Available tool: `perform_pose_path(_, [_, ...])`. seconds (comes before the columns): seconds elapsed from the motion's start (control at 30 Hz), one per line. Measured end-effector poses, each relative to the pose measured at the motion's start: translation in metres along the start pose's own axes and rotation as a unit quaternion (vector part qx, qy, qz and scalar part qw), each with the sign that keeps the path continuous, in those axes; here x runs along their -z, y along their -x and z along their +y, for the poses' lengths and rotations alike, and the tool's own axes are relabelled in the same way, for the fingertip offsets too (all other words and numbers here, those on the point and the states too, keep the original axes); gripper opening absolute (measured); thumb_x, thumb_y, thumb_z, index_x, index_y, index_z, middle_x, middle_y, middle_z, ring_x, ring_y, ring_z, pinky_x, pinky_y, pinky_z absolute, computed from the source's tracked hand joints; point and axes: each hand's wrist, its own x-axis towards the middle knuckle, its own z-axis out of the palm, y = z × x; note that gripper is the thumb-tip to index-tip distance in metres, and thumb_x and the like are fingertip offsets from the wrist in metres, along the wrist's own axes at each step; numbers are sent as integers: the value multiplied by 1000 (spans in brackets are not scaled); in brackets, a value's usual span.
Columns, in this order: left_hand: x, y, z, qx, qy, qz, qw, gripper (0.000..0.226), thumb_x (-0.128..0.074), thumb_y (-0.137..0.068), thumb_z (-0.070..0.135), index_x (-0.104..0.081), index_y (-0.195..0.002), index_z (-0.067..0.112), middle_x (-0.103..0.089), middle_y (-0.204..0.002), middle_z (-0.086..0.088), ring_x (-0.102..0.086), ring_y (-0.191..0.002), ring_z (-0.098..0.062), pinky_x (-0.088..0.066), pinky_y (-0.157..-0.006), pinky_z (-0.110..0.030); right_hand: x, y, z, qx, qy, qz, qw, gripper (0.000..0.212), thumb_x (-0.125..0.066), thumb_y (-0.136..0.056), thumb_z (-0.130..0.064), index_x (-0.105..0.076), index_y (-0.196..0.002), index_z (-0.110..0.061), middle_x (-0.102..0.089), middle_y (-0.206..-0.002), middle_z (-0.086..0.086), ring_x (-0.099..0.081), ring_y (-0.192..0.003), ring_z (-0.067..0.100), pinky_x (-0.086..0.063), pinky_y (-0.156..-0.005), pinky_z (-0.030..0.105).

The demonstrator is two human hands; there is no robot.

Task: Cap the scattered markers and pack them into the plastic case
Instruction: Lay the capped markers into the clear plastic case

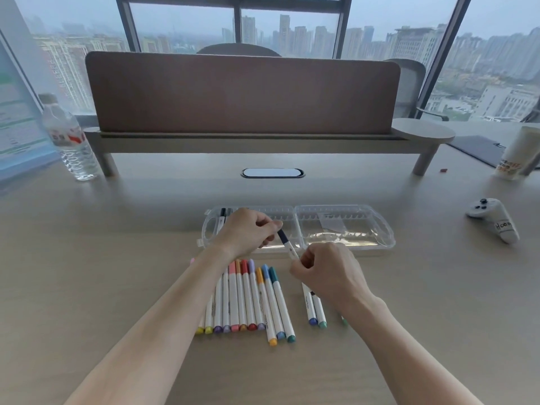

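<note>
A clear plastic case (pixel 344 229) lies open on the desk, with one or two markers (pixel 222 217) in its left half. Both hands hold one white marker with a dark blue cap (pixel 287 244) just in front of the case. My left hand (pixel 248 232) pinches the capped end, and my right hand (pixel 327 267) grips the white barrel. A row of several capped markers (pixel 248 299) in many colours lies on the desk under my left wrist. Two more markers (pixel 315 308) lie under my right hand, their upper ends hidden.
A water bottle (pixel 70 138) stands at the back left beside a monitor riser with a brown divider (pixel 242 92). At the right are a paper cup (pixel 517 153) and a white game controller (pixel 493 219). A cable grommet (pixel 271 173) sits behind the case.
</note>
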Motion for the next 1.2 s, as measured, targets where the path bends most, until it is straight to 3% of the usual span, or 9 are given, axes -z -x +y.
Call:
perform_pose_path(0.1, [2, -6, -2, 0, 9, 2, 1000, 22, -67, -94, 40, -76, -91, 20, -75, -80, 3, -69, -74, -8, -50, -66, -21, -4, -4, -8, 17, -16, -3, 1000, 23, -64, -80, -31, -63, -62, -16, -65, -56, 1, -64, -52, 15, -58, -56, 37])
perform_pose_path(0.23, [9, -23, -12, 3, 52, -6, 999, 18, -69, -94, 31, -76, -92, 14, -76, -82, -2, -72, -76, -12, -58, -72, -24, -17, -17, -15, 33, -33, -9, 999, 26, -65, -86, -26, -63, -64, -12, -65, -59, 5, -55, -49, 13, -58, -59, 38])
perform_pose_path(0.33, [17, -39, -19, 19, 92, 1, 996, 18, -70, -93, 24, -75, -94, 8, -76, -84, -6, -71, -73, -11, -55, -64, -16, -26, -31, -18, 28, -72, -4, 997, 19, -67, -86, -29, -65, -70, -19, -65, -60, -2, -62, -55, 14, -58, -60, 37])
perform_pose_path(0.4, [21, -51, -24, 32, 99, 15, 994, 18, -69, -94, 22, -75, -95, 5, -74, -83, -6, -69, -71, -10, -53, -61, -14, -31, -41, -20, 22, -99, -20, 995, 11, -70, -86, -31, -68, -84, -21, -67, -67, -7, -66, -60, 10, -59, -62, 29])
perform_pose_path(0.5, [29, -70, -32, 57, 103, 43, 992, 19, -70, -94, 21, -74, -94, 3, -72, -77, -3, -65, -63, -5, -49, -54, -11, -38, -57, -24, 31, -95, -45, 994, 20, -71, -86, -32, -67, -103, -22, -67, -76, -11, -63, -66, 4, -49, -58, 13])
perform_pose_path(0.6, [36, -87, -39, 76, 113, 61, 989, 18, -74, -90, 23, -74, -92, 4, -75, -74, -1, -68, -59, -5, -51, -53, -14, -45, -68, -30, 41, -100, -60, 992, 29, -70, -87, -33, -65, -113, -21, -68, -82, -12, -62, -71, 2, -46, -60, 12])
perform_pose_path(0.8, [38, -114, -50, 84, 34, 65, 994, 15, -79, -86, 28, -75, -84, 14, -76, -74, -1, -71, -63, -13, -57, -64, -29, -58, -90, -40, 51, -97, -80, 991, 44, -73, -88, -33, -59, -127, -16, -72, -83, -4, -65, -75, 7, -52, -72, 23])
perform_pose_path(0.97, [32, -122, -54, 75, -55, 59, 994, 20, -80, -82, 39, -76, -81, 19, -74, -73, 3, -67, -64, -10, -52, -58, -24, -64, -98, -41, 60, -53, -99, 992, 51, -71, -89, -37, -56, -134, -17, -71, -90, -5, -56, -69, 1, -38, -57, 13])
perform_pose_path(1.2, [25, -129, -49, 48, -120, 38, 991, 15, -84, -77, 34, -78, -74, 20, -74, -71, 5, -70, -66, -10, -45, -55, -20, -62, -103, -36, 51, -31, -88, 994, 44, -74, -83, -46, -69, -120, -23, -55, -71, -13, -52, -65, 5, -44, -64, 25])
